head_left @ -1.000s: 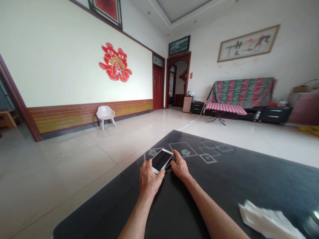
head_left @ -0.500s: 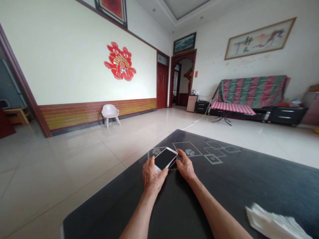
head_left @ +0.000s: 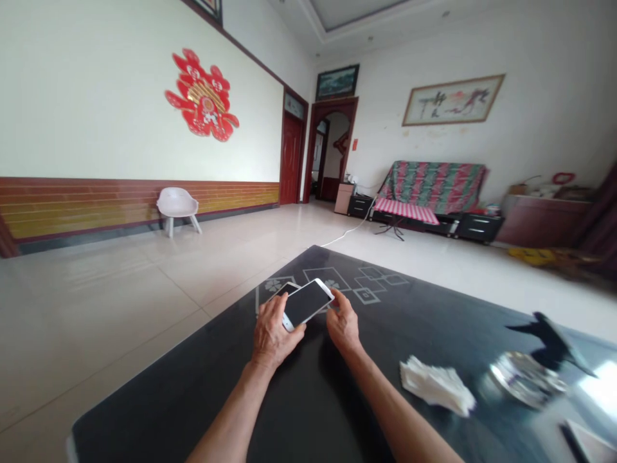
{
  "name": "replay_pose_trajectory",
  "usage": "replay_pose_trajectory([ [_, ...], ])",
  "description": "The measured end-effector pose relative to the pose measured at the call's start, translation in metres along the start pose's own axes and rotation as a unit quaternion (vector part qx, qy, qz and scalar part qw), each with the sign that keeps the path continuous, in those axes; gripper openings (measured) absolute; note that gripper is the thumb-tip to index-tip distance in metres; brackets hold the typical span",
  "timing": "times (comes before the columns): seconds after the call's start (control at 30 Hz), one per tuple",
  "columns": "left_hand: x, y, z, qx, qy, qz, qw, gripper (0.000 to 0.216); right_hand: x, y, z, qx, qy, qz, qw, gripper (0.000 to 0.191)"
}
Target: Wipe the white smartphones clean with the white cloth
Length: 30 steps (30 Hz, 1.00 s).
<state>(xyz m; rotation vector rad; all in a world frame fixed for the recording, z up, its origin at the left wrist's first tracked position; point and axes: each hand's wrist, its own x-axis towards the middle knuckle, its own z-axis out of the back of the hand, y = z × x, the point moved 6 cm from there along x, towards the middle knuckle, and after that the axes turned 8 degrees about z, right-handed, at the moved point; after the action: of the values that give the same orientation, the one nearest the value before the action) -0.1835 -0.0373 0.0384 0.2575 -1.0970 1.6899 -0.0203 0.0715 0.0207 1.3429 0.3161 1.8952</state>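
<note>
A white smartphone [head_left: 308, 303] with a dark screen is held tilted above the black table [head_left: 308, 411]. My left hand [head_left: 274, 331] grips its lower left end, with the thumb along the near edge. At the right end, the fingers of my right hand [head_left: 344, 319] are curled against the phone's corner. Behind the smartphone, by my left fingers, shows part of a second phone-like slab [head_left: 288, 287] with a dark face and a pale edge. The rest of that slab is hidden, and I cannot tell whether it is held or lies on the table.
Crumpled white tissue [head_left: 436, 384] lies on the table to the right. Beyond it stands a glass ashtray-like dish [head_left: 525, 379] with a black object [head_left: 547, 341] beside it, blurred. A white chair [head_left: 177, 207] and a striped folding table [head_left: 405, 211] stand on the floor.
The view has swung right, bringing the dish and black object into sight. The second slab showed under the smartphone's right side before; now it shows behind its upper left.
</note>
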Motion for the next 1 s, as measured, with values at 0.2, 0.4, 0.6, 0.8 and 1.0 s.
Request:
replay_pose_trajectory([
  [0.2, -0.015, -0.019, -0.013, -0.016, 0.136, -0.042, 0.990, 0.062, -0.043, 0.019, 0.060, -0.063, -0.017, 0.001, 0.998, 0.052],
  [0.4, -0.048, -0.050, -0.014, -0.005, 0.213, -0.093, 0.973, 0.062, -0.095, 0.022, 0.105, -0.093, -0.008, 0.006, 0.996, 0.053],
  [0.6, -0.070, -0.057, -0.013, -0.006, 0.238, -0.049, 0.970, 0.062, -0.109, 0.040, 0.147, -0.093, 0.052, 0.044, 0.993, 0.045],
  [0.8, -0.077, -0.076, -0.015, 0.039, 0.256, -0.032, 0.965, 0.062, -0.101, 0.024, 0.209, -0.242, 0.044, 0.080, 0.966, 0.046],
  [1.0, -0.098, -0.106, -0.014, 0.080, 0.251, -0.058, 0.963, 0.064, -0.106, -0.021, 0.213, -0.230, 0.077, 0.077, 0.967, 0.036],
])
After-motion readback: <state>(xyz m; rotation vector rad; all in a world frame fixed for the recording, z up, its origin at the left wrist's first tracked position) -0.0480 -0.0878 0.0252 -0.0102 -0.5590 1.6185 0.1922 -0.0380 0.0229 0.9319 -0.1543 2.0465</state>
